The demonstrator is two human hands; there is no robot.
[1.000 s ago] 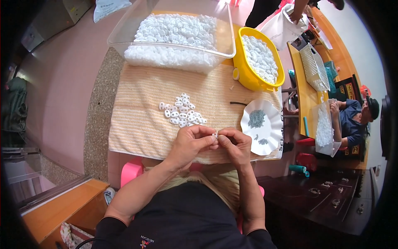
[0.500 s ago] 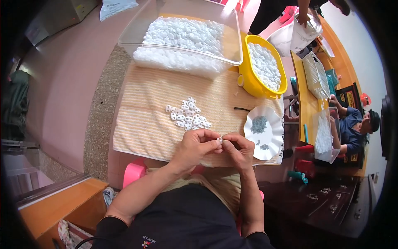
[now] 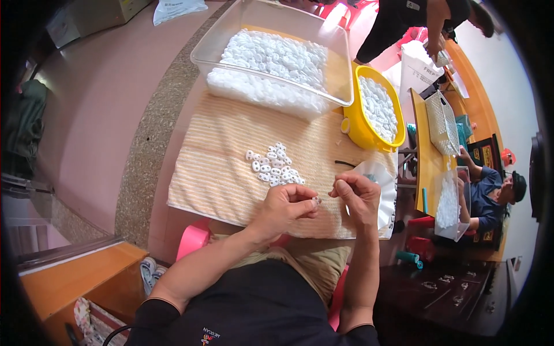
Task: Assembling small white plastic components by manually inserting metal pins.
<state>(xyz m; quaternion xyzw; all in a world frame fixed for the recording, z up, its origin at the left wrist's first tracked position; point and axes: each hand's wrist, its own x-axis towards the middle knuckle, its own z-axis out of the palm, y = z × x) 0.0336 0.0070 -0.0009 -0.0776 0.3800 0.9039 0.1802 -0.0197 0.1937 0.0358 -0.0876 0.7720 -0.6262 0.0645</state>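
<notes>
My left hand (image 3: 287,209) pinches a small white plastic piece (image 3: 317,200) between thumb and fingertips, just above the near edge of the striped cloth. To its right and apart from it is my right hand (image 3: 359,198), thumb and fingers pressed together; whatever they hold is too small to make out. That hand covers much of a white plate with a wavy rim (image 3: 388,199), hiding most of the small grey bits on it. Beyond my left hand lies a loose pile of small white two-holed pieces (image 3: 276,165).
A clear plastic bin (image 3: 271,86) and a yellow tub (image 3: 369,124), both filled with white pieces, stand at the far side of the towel-like cloth (image 3: 213,155). A thin black stick (image 3: 345,164) lies by the plate. Two other people work to the right, one beside a low table (image 3: 424,167).
My right hand has come away from my left, moving right over the plate. My left hand keeps its pinch on the white piece. The whole view has shifted slightly.
</notes>
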